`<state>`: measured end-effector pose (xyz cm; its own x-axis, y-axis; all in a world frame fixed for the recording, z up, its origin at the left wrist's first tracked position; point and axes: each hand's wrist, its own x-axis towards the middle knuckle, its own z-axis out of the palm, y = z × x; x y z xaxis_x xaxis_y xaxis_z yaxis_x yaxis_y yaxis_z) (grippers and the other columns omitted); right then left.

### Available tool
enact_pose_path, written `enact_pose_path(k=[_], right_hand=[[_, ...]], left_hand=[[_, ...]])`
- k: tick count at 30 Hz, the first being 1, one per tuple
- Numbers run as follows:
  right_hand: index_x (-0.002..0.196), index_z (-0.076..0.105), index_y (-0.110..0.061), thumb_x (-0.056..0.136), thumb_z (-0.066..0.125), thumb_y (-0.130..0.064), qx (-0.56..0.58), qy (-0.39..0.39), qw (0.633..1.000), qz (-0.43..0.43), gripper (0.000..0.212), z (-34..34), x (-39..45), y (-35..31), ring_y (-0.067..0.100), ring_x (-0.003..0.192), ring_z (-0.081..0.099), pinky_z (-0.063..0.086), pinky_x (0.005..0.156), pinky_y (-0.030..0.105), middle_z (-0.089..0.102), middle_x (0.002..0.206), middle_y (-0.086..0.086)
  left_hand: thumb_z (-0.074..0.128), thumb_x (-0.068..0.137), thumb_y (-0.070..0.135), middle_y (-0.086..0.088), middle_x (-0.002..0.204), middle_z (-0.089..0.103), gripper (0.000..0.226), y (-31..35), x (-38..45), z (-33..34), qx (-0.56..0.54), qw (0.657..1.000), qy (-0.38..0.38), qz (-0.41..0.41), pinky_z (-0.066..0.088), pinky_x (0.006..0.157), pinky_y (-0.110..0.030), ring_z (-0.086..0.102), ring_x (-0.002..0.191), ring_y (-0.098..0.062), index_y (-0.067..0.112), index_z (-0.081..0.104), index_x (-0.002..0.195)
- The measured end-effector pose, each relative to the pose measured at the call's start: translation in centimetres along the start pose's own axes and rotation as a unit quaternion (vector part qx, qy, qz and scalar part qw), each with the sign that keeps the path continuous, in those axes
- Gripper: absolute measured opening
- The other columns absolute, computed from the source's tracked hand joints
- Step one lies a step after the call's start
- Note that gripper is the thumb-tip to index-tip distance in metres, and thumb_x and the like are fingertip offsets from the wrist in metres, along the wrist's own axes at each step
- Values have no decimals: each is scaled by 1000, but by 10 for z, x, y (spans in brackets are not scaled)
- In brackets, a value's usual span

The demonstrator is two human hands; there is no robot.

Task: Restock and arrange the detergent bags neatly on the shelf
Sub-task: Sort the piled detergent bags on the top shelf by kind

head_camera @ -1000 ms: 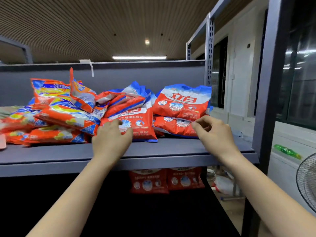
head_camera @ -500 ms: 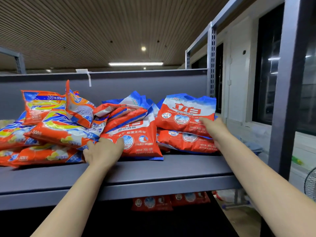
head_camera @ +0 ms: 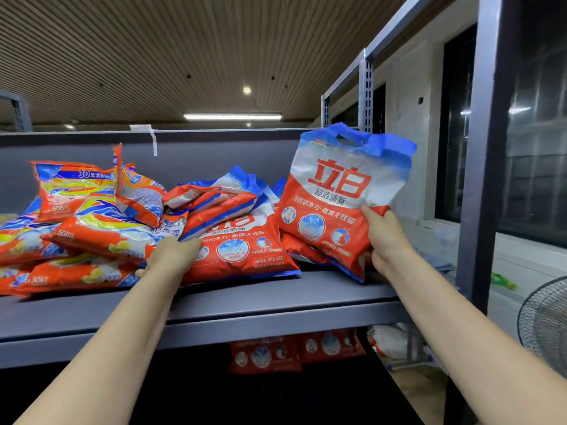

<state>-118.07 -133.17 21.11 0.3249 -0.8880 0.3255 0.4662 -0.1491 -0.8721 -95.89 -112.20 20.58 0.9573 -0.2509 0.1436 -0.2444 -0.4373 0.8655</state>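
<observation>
From the head view, both arms reach forward over the front edge of the grey shelf (head_camera: 245, 299). The right hand (head_camera: 385, 240) grips the lower right corner of a red, white and blue detergent bag (head_camera: 340, 197), thumb pressed on its front face and the other fingers hidden behind it. That bag stands nearly upright and tilted, its lower corner just at the shelf surface, its blue handle end uppermost, at the right end of the shelf beside the perforated upright post (head_camera: 366, 87). Another red bag (head_camera: 302, 250) lies flat under and behind it.

The left hand (head_camera: 171, 256) is near the middle of the shelf, its fingers curled down over the front of a flat red bag (head_camera: 242, 250) where that bag meets the heap; whether it truly clamps anything I cannot tell.

To the left of that hand a loose heap of orange and yellow bags (head_camera: 92, 222) sprawls along the shelf, some leaning on the grey back panel (head_camera: 199, 157). Below the shelf, more red bags (head_camera: 294, 351) sit in the dark lower tier. Right of the shelf frame, a fan grille (head_camera: 543, 323) stands.
</observation>
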Motion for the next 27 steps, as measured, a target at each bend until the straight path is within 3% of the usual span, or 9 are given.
enact_pose_path(k=[3,7,11,15,19,22,25,27], right_hand=[[90,57,-25,97,54,-23,-6,17,998,-61,7,2,-17,-12,19,76,70,58,69,37,69,90,2],[91,56,-27,96,54,-30,-65,55,989,-119,6,-6,-31,-20,23,84,69,58,76,41,68,93,1],[77,51,-31,95,53,-36,-131,122,973,-148,19,-14,-32,-13,19,78,68,57,76,41,65,83,-6],[88,54,-26,94,51,-37,-151,203,960,-117,13,-17,-33,3,23,83,66,55,81,42,64,88,-4],[87,54,-28,89,56,-40,-122,219,964,-88,13,-17,-37,9,19,80,66,56,79,41,63,82,-10],[79,54,-29,88,59,-44,-109,216,966,-88,18,-15,-39,7,19,80,67,57,77,39,65,81,-9],[81,54,-23,91,56,-45,-109,208,966,-105,24,-14,-45,5,18,79,66,55,74,36,64,82,-7],[80,52,-24,94,51,-44,-111,206,965,-116,25,-13,-51,1,12,74,63,52,72,32,64,82,-7]], left_hand=[[68,84,28,-19,122,59,55,-2,-13,1,-157,986,-44,-40,46,80,-34,59,100,-32,-4,52,126],[70,81,17,-20,110,65,45,-6,-18,0,-234,964,-107,-70,47,58,-30,60,68,-25,-3,57,118],[68,67,7,-20,95,68,48,-3,-26,-4,-282,950,-112,-75,54,57,-34,66,69,-28,-4,57,112],[68,54,8,-16,86,69,46,-2,-49,-13,-303,944,-116,-63,58,70,-40,67,73,-30,-3,61,98],[61,73,9,-12,75,66,25,-13,-63,-16,-321,938,-103,-75,51,43,-23,62,57,-23,2,60,97],[63,84,21,-13,67,70,21,-6,-62,-23,-349,915,-159,-122,56,46,-34,66,50,-24,5,61,97],[60,91,22,-12,56,66,19,2,-62,-24,-340,913,-167,-149,51,37,-33,61,37,-21,4,56,86],[56,93,17,-13,74,67,15,8,-65,-20,-334,924,-134,-126,54,45,-33,62,44,-23,2,56,95]])
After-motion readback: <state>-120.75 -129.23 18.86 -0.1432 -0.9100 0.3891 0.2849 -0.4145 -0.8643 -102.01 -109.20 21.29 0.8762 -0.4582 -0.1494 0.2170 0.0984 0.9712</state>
